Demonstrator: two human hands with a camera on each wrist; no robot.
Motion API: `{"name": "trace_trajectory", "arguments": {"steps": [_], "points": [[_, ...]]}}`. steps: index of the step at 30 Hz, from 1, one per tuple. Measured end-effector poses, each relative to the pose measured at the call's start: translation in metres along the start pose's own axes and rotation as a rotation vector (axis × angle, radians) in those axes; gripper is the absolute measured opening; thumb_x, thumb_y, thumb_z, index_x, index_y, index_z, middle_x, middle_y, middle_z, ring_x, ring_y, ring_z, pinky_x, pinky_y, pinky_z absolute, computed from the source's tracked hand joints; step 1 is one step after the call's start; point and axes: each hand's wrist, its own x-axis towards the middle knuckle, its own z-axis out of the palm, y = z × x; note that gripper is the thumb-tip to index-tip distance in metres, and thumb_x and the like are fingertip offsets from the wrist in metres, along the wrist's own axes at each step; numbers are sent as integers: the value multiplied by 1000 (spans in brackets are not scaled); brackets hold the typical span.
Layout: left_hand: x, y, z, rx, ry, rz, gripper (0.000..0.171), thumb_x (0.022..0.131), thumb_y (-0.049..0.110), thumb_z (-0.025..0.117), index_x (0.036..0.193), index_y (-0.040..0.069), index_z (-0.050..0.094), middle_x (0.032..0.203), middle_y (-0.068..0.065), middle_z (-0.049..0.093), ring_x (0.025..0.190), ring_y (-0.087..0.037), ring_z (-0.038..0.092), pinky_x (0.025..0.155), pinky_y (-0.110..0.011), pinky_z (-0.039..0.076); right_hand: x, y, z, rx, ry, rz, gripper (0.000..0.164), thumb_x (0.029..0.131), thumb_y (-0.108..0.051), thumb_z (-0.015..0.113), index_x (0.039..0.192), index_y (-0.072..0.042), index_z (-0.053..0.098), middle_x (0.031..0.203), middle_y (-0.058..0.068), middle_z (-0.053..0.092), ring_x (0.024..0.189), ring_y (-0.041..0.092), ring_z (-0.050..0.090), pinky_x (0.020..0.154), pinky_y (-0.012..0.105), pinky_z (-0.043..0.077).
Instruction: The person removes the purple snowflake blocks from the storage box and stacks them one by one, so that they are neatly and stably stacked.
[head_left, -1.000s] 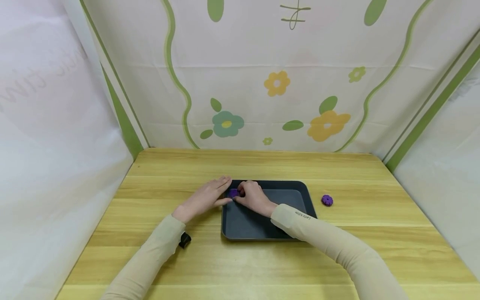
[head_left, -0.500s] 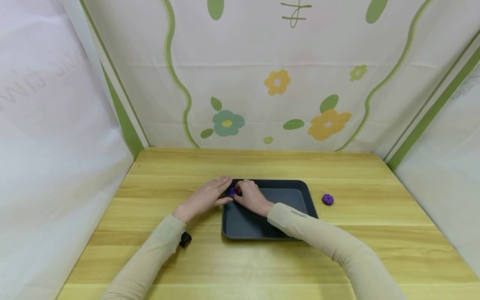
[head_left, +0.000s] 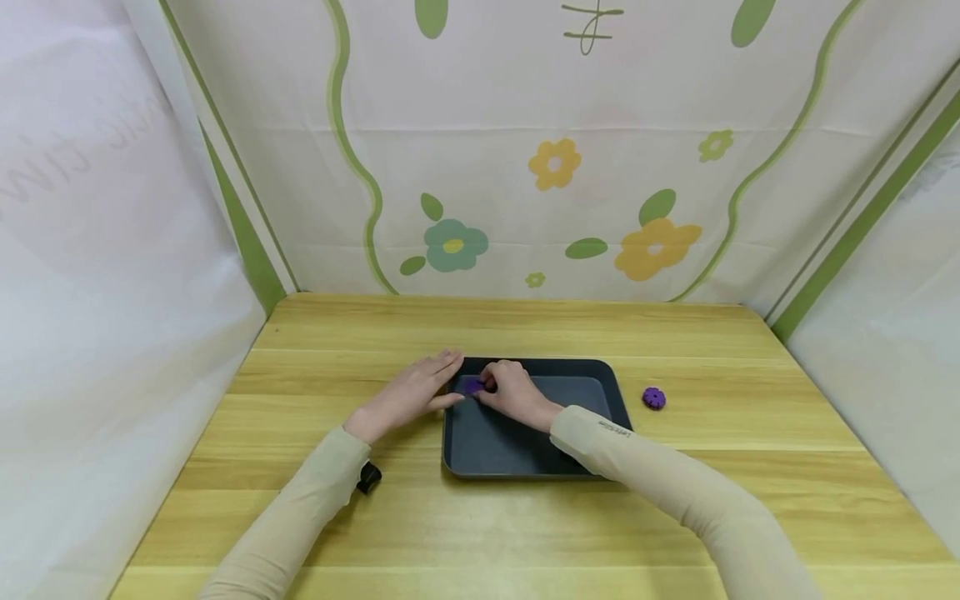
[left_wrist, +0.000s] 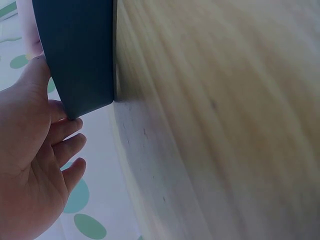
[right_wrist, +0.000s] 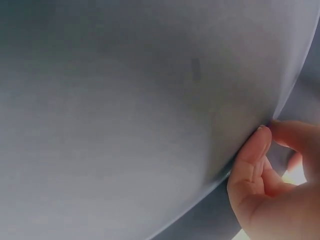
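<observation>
A dark rectangular baking tray (head_left: pixel 510 446) lies on the wooden table. My left hand (head_left: pixel 411 396) rests at its far left corner, fingers extended. In the left wrist view, the thumb and fingertips of the left hand (left_wrist: pixel 35 135) touch the tray's rim and corner (left_wrist: pixel 75 60). Inside the tray, near that corner, my right hand (head_left: pixel 512 393) pinches a small purple notched disc (head_left: pixel 473 386) between thumb and fingers. The right wrist view shows the right hand (right_wrist: pixel 275 170) low against the tray floor (right_wrist: pixel 125 125), hiding most of the disc.
A second purple notched disc (head_left: pixel 654 398) lies on the table (head_left: pixel 720 517) right of the tray. A black object (head_left: pixel 369 477) shows by the left sleeve. Printed fabric walls (head_left: pixel 480 100) enclose the table at the back and sides.
My right hand shifts slightly left toward the tray corner, then back right with the purple disc. The left hand stays at the tray's corner.
</observation>
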Motion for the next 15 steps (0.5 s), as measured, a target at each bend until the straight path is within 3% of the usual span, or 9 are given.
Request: {"name": "trace_trajectory", "arguments": {"steps": [15], "points": [[0, 1, -1, 7, -8, -14, 67, 100, 42, 55, 151, 2, 40, 157, -18, 40, 145, -33, 41, 117, -51, 39, -12, 12, -18, 6, -65, 20, 17, 86, -11, 76, 98, -1, 71, 92, 10, 73, 79, 15, 68, 72, 29, 60]]}}
